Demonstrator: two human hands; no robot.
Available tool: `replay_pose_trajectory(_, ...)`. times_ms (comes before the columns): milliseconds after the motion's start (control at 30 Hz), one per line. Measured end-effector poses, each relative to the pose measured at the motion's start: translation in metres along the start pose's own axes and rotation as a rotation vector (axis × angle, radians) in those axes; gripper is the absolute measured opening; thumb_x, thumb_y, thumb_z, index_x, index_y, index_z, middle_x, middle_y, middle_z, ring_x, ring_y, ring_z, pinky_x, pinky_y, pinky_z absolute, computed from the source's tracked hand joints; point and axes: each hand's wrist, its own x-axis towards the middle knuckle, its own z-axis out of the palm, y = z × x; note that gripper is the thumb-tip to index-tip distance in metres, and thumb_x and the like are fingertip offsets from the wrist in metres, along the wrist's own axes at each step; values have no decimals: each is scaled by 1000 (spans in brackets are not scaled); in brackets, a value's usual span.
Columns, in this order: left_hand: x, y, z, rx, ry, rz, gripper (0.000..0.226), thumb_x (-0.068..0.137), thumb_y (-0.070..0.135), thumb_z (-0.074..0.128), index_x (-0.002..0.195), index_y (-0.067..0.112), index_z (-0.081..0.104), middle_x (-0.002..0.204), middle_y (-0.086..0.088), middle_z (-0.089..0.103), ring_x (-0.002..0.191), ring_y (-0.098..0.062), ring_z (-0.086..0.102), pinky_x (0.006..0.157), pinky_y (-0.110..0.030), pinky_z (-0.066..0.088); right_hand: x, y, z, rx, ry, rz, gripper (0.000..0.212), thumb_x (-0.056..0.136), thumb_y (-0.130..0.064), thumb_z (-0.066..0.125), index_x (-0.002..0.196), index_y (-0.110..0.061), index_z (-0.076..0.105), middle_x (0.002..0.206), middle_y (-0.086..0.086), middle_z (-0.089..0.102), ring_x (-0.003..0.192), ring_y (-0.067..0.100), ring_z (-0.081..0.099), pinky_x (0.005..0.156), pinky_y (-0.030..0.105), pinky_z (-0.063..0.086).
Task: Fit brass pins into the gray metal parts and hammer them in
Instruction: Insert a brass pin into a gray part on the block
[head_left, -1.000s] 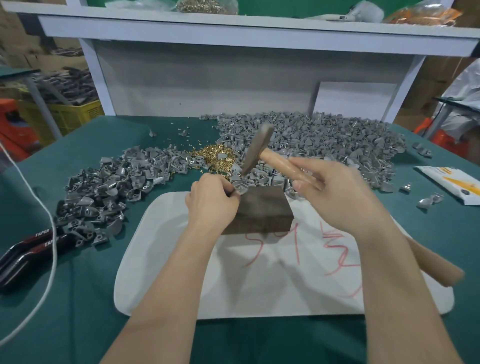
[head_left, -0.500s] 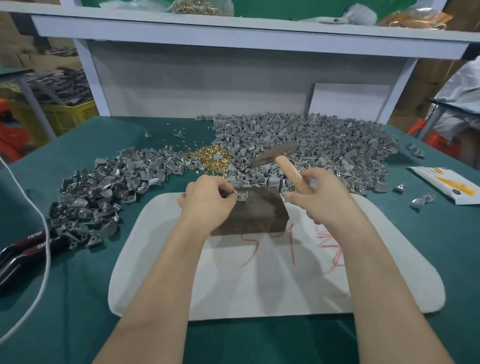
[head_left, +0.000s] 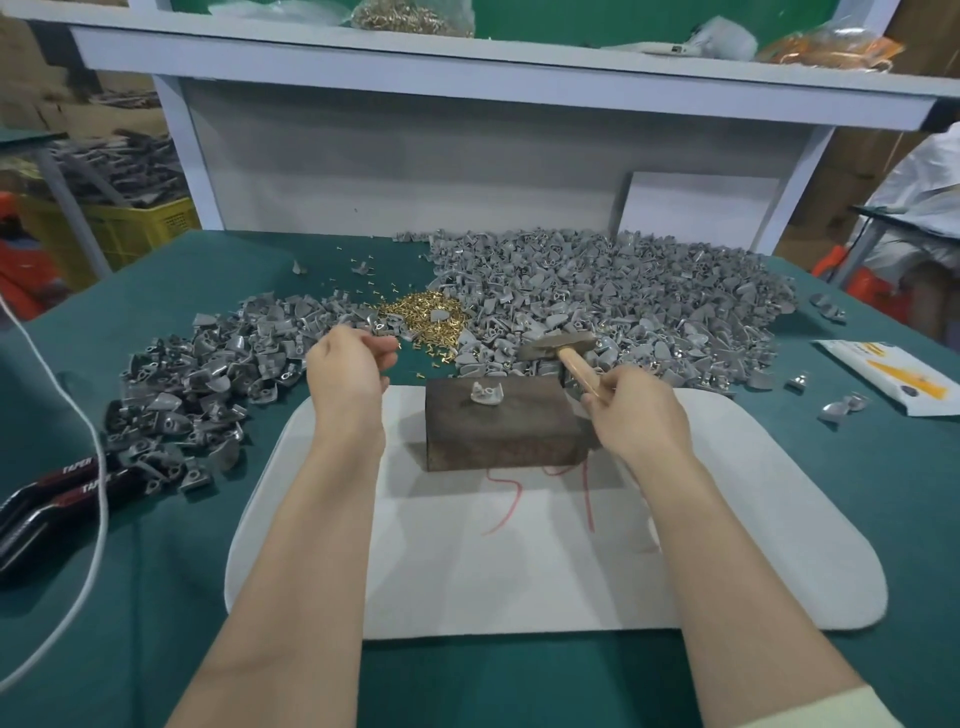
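A gray metal part (head_left: 487, 392) sits on the dark block (head_left: 498, 431) at center frame, between the hands. The right hand (head_left: 636, 413) grips the hammer (head_left: 558, 345). The left hand (head_left: 350, 366) is curled beside the brass pins (head_left: 423, 314); I cannot tell if it holds anything.

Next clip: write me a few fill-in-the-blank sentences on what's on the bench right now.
1. The right hand grips the hammer by its ___ handle.
2. One gray part sits on the block, which stands on a ___ mat.
3. The left hand is nearer the brass pins than the ___ hand.
Missing: wooden; white; right.
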Motion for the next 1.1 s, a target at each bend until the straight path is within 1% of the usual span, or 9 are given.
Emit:
replay_pose_trajectory(133,-1,0,1,-62,-12,-74,25,90,10,31,71,17,45,67,4,61,62,-8,54,59,-23,41,-3,-20,-11,-5,122,-66,27,93,-31,53,115,-18,63,118,13,55,108,33,51,88,38,43)
replay_pose_trajectory(200,0,-1,3,-110,-16,-112,25,90,10,31,69,17,44,63,5,58,57,-9,51,56,-22,38,-2,-44,-17,110,154,-183,21,93,-26,53,109,-21,66,114,7,59,98,24,58,80,29,45)
replay_pose_trajectory(300,1,-4,5,-220,-14,-166,26,88,9,33,67,18,44,55,8,56,53,-9,48,53,-22,36,1,-93,-12,176,-39,-346,18,93,-20,53,104,-22,69,103,-4,68,77,8,62,64,19,49)
replay_pose_trajectory(400,2,-5,5,-295,-3,-190,27,90,8,35,67,17,48,58,7,55,51,-8,46,50,-19,36,6,-134,12,19,-181,-414,19,90,-16,55,104,-18,68,105,4,68,87,21,61,82,33,52)
replay_pose_trajectory(533,1,-8,5,-334,-30,-174,23,90,9,44,73,17,57,70,6,60,53,-5,47,44,-14,37,16,-154,38,-106,-252,-340,27,87,-10,55,113,-12,57,112,9,61,95,28,57,88,41,45)
replay_pose_trajectory(700,0,-9,6,-375,-28,-163,18,91,11,48,77,17,59,69,7,63,56,-5,50,45,-13,39,34,-165,59,-227,-314,-291,36,84,-8,55,119,-7,49,109,13,58,97,30,57,73,38,42)
replay_pose_trajectory(833,-3,-7,6,-391,-17,-158,22,89,8,43,73,15,56,55,9,62,51,-5,48,46,-14,39,44,-172,68,-255,-369,-287,6,85,-8,56,89,-9,52,77,7,48,88,28,56,71,35,43)
replay_pose_trajectory(900,-4,-7,7,-401,-17,-166,24,88,8,41,70,16,54,51,9,61,50,-6,47,49,-18,38,49,-172,72,-248,-385,-292,20,84,-7,57,72,-9,42,68,6,42,76,26,49,68,32,41)
replay_pose_trajectory(1100,-4,-7,7,-377,-21,-144,21,88,8,45,71,16,55,53,11,62,51,-5,48,50,-17,38,48,-174,72,-240,-419,-367,14,87,-11,52,76,-8,45,87,8,49,81,26,48,72,31,42)
